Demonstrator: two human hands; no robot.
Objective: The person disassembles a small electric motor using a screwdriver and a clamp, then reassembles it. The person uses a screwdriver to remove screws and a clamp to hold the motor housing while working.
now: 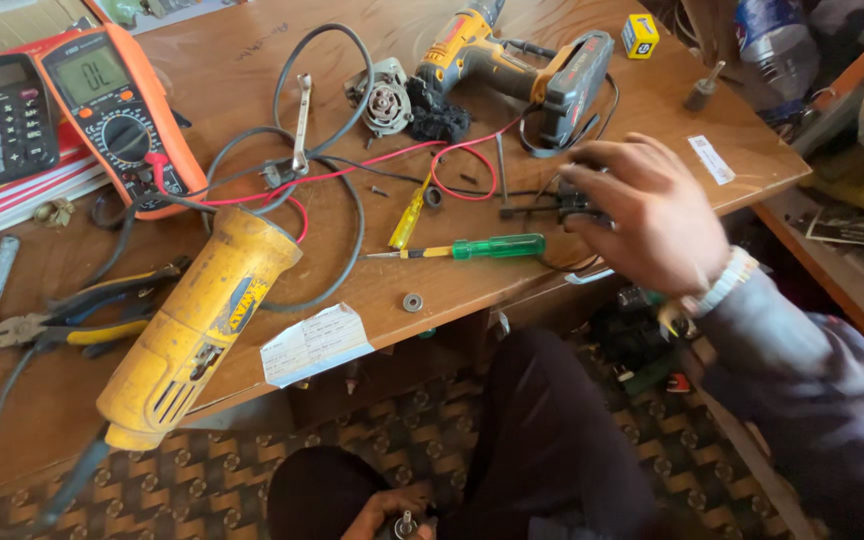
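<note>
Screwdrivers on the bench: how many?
2: a green-handled screwdriver lying mid-table, and a yellow-handled screwdriver angled just above its tip. More may hide under the cables.

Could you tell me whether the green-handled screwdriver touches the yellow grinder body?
Apart. The head view shows bare wooden tabletop between the green-handled screwdriver and the yellow grinder body.

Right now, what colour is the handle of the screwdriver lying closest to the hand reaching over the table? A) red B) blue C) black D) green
D: the right hand reaches over the table, and the screwdriver lying just beside it has a clear green handle; the small yellow screwdriver lies farther off.
</note>
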